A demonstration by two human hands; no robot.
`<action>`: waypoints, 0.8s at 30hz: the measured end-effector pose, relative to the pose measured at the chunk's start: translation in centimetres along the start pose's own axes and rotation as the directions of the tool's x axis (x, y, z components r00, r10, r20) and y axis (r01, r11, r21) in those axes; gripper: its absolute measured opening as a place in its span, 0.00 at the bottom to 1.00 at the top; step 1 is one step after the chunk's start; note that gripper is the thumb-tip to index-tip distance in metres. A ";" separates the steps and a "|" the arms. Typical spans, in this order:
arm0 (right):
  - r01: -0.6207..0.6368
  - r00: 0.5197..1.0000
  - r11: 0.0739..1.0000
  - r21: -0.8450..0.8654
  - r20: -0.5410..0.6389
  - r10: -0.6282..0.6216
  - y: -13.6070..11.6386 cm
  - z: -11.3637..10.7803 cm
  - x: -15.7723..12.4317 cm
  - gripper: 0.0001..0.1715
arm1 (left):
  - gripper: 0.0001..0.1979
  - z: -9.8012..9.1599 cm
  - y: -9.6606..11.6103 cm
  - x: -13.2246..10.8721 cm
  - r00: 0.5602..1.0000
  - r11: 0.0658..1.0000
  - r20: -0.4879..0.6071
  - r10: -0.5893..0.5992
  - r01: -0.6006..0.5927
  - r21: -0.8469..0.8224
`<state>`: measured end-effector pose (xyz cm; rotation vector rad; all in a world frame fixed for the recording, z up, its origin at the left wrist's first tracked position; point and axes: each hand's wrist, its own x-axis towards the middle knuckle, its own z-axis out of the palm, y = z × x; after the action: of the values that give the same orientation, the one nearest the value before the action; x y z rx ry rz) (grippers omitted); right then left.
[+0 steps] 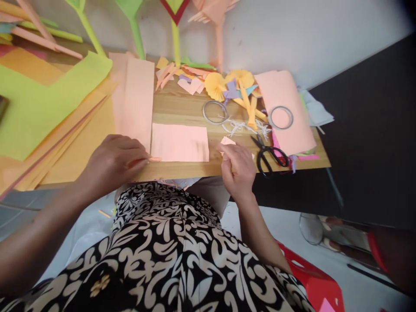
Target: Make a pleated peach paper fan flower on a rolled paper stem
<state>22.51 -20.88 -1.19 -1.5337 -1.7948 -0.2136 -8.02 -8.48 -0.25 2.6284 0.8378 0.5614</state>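
Note:
On the wooden table a pink paper rectangle lies flat between my two hands. My left hand is closed at its lower left corner, fingertips together on a thin peach paper strip. To the right of the rectangle, my right hand has its fingers curled down over a small pink paper piece. Part of that piece is covered by the hand, and whether the fingers grip it is hidden. Black-handled scissors rest just right of my right hand, their blades pointing away.
Folded peach sheets and large yellow-green paper cover the left. Behind lie paper scraps, yellow paper fans, white string and a tape roll. Another tape roll sits on a pink paper stack. Paper flowers lean against the wall.

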 end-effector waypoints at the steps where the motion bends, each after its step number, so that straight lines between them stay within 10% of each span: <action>1: -0.011 1.000 1.000 -0.004 0.009 0.011 0.1 -0.3 -0.5 0.22 | 0.14 0.1 -0.1 0.0 1.000 1.000 -0.003 -0.007 0.007 -0.030; 24: 0.249 0.916 0.968 0.024 0.320 -0.243 -5.1 7.6 3.4 0.26 | 0.14 -0.3 0.1 0.1 0.994 0.997 -0.093 0.062 -0.058 0.046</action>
<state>14.67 -15.33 -2.69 -1.4111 -2.2521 -0.1027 -8.00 -8.42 0.07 2.6923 0.8097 0.6960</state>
